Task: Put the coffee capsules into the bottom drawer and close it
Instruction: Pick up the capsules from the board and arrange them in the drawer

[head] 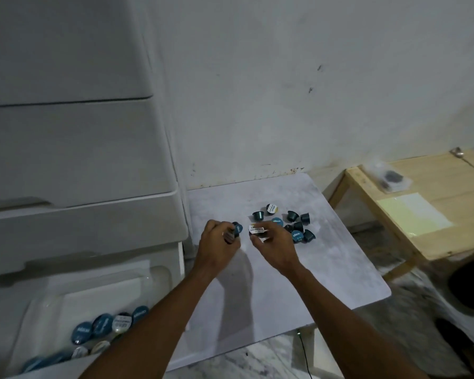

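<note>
Several dark coffee capsules (pixel 294 221) with blue or white lids lie in a loose cluster on a low white table (pixel 326 274). My left hand (pixel 219 243) grips capsules, one blue lid (pixel 238 229) showing at its fingertips. My right hand (pixel 274 246) pinches a white-lidded capsule (pixel 257 229) just left of the cluster. The bottom drawer (pixel 47 315) of the white plastic drawer unit stands pulled out at the lower left, with several capsules (pixel 104 325) lying inside it.
The closed upper drawers (pixel 74 160) rise to the left of the table. A white wall stands behind. A wooden stool (pixel 422 212) with a plastic bag and a spoon is at the right. A dark object sits on the floor at the far right.
</note>
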